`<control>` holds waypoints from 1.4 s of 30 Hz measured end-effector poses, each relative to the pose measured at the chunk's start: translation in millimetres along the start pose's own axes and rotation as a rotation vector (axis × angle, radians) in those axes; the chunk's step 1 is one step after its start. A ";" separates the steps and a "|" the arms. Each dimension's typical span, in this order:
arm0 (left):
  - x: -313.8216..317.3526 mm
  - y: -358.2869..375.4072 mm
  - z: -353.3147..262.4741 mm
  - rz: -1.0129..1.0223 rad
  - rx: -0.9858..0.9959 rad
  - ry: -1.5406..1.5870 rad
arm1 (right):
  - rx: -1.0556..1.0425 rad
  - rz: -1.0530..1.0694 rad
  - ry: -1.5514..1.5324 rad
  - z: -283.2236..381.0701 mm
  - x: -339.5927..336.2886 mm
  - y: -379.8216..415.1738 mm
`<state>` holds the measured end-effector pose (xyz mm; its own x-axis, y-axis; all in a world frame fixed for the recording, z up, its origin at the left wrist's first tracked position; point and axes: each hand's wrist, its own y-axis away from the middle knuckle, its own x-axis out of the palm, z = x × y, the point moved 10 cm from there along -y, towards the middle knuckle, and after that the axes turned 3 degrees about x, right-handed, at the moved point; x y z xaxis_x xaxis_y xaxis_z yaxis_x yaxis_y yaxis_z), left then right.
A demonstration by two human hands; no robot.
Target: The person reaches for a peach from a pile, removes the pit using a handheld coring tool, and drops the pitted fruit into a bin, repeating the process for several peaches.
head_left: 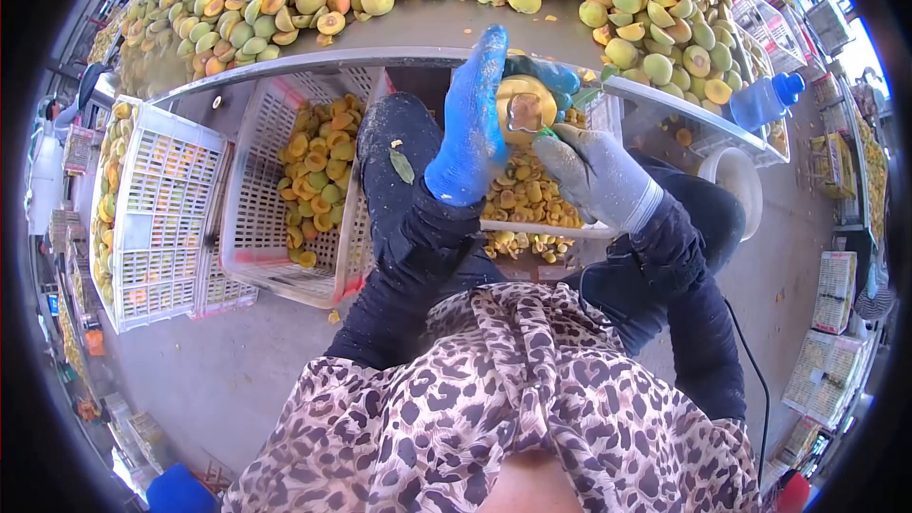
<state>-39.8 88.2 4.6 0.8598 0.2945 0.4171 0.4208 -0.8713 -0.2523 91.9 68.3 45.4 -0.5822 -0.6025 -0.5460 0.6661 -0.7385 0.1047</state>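
My left hand [472, 123], in a blue glove with dark teal on the finger side, holds a halved peach [525, 111]. The cut face is turned up, with a brown patch at the pit in its middle. Close against its lower right edge is my right hand [603, 171] in a pale grey glove, its fingers closed. A small green bit shows at those fingertips; the rest of what they hold is hidden. Below both hands, between my knees, a white crate [546, 226] contains cut yellow peach pieces [530, 192].
A metal worktable [427, 38] ahead carries a heap of halved peaches [313, 0]. At left stand a crate of peach halves [249, 190] and another white crate [161, 218]. To the right are a blue bottle [765, 103] and a white bucket [741, 185]. A black cable [755, 370] runs along the floor.
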 end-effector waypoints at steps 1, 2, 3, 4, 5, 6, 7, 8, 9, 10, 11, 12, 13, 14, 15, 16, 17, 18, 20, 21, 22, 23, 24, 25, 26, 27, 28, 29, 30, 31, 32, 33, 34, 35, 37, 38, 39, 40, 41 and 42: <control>9.0 -0.3 -5.4 0.119 0.055 -0.132 | 0.007 0.063 -0.021 -1.1 2.7 -0.2; 8.4 -1.4 -5.7 0.121 0.052 -0.131 | 0.011 0.061 -0.022 0.8 -0.3 -1.2; 21.7 -0.4 -4.7 0.199 -0.105 -0.008 | 0.195 0.151 -0.104 -13.6 7.2 0.3; 33.3 3.8 0.7 0.275 -0.260 0.116 | 0.378 0.242 -0.185 -27.9 16.4 5.3; 32.1 0.8 3.3 0.276 -0.260 0.118 | 0.379 0.241 -0.183 -31.9 16.3 3.3; 29.3 -1.2 5.7 0.289 -0.230 -0.004 | 0.293 0.215 -0.131 -32.7 16.3 0.8; 25.6 0.4 6.5 0.300 -0.208 -0.127 | 0.213 0.193 -0.083 -30.5 16.8 1.0; 26.0 6.2 15.5 0.298 -0.374 0.135 | 0.211 0.191 -0.082 -30.8 14.2 -0.1; 19.3 3.2 26.4 0.301 -0.376 0.136 | 0.346 0.288 -0.337 -39.1 24.3 5.3; 8.6 -2.8 38.3 0.320 -0.289 -0.076 | 0.482 0.385 -0.594 -42.8 36.4 13.3; -0.2 -8.0 48.3 0.334 -0.194 -0.286 | 0.484 0.385 -0.589 -39.9 34.8 11.5; 1.0 -5.7 46.5 0.331 -0.200 -0.284 | 0.487 0.386 -0.439 -40.3 34.0 11.4; 11.3 -5.9 15.6 0.372 0.129 -0.443 | 0.486 0.384 -0.292 -42.3 33.0 11.2; 24.8 5.3 -12.5 0.408 0.461 -0.593 | 0.490 0.382 -0.297 -45.3 33.9 12.7; 28.2 8.1 -12.5 0.410 0.462 -0.588 | 0.536 0.474 -0.595 -43.7 44.8 17.4; 22.1 13.9 -25.2 0.283 0.554 -0.525 | 0.576 0.561 -0.895 -37.9 54.7 22.0; 14.3 21.7 -36.3 0.153 0.641 -0.462 | 0.582 0.560 -0.894 -40.0 57.3 23.4; 18.7 22.1 -35.7 0.146 0.645 -0.462 | 0.531 0.575 -0.979 -33.3 59.0 19.9; 3.4 7.0 12.7 -0.021 0.111 0.152 | 0.478 0.594 -1.070 -30.4 65.2 16.2; 8.9 11.3 38.5 -0.101 -0.165 0.457 | 0.480 0.606 -1.208 -30.2 68.2 15.7; 16.8 26.1 -22.3 -0.056 0.351 -0.301 | 0.481 0.616 -1.348 -29.8 70.1 15.8; 15.5 23.9 -24.1 -0.056 0.348 -0.302 | 0.483 0.616 -1.350 -33.0 72.4 17.2; 8.3 16.7 18.2 -0.085 -0.082 0.237 | 0.485 0.590 -1.343 -37.3 72.7 18.0; 25.2 26.3 55.0 -0.108 -0.514 0.772 | 0.484 0.565 -1.334 -41.6 72.2 17.2; 26.6 25.4 58.2 -0.071 -0.477 0.805 | 0.486 0.571 -1.334 -44.9 74.2 18.5; 28.8 26.6 58.0 -0.079 -0.477 0.803 | 0.452 0.575 -1.396 -44.8 74.1 19.4; 27.3 31.7 64.1 -0.163 -0.537 0.774 | 0.418 0.579 -1.457 -44.7 73.2 20.1; 24.3 36.9 70.8 -0.245 -0.597 0.744 | 0.422 0.583 -1.458 -47.8 74.9 21.7; 26.2 37.4 74.2 -0.218 -0.599 0.774 | 0.415 0.579 -1.494 -49.8 75.2 22.6; 23.1 38.0 81.3 -0.219 -0.601 0.771 | 0.408 0.572 -1.530 -52.0 74.8 23.4; 24.0 35.1 85.3 -0.200 -0.570 0.887 | 0.409 0.572 -1.532 -55.8 74.9 25.0; 26.5 30.6 83.8 -0.181 -0.537 1.002 | 0.250 0.677 -1.653 -40.9 68.3 26.9; 15.6 33.5 88.4 -0.435 -0.644 1.103 | 0.081 0.783 -1.765 -24.5 58.5 28.7; 3.5 22.1 92.2 -0.297 -0.574 1.084 | 0.082 0.791 -1.763 -21.9 55.4 26.0; -5.9 17.4 87.0 -0.344 -0.487 0.902 | 0.398 0.217 -1.411 -67.4 42.4 6.1; 0.5 19.4 86.9 -0.338 -0.492 0.901 | 0.430 0.163 -1.206 -80.7 39.5 -0.5; 7.0 19.2 78.5 -0.270 -0.415 0.799 | 0.427 0.156 -1.206 -76.0 39.0 -5.5; 11.8 19.8 70.0 -0.205 -0.340 0.696 | 0.422 0.037 -1.011 -74.6 29.7 -10.5; 10.7 22.5 71.0 -0.200 -0.343 0.697 | 0.415 -0.077 -0.815 -75.2 16.4 -13.3; 10.1 24.8 73.4 -0.115 -0.376 0.599 | 0.347 -0.085 -0.736 -71.4 7.7 -19.2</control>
<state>0.5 98.3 -61.6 0.4641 0.2204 0.8579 0.2785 -0.9557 0.0949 107.9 99.5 -20.1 -0.8617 -0.4955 0.1091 0.4937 -0.7695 0.4051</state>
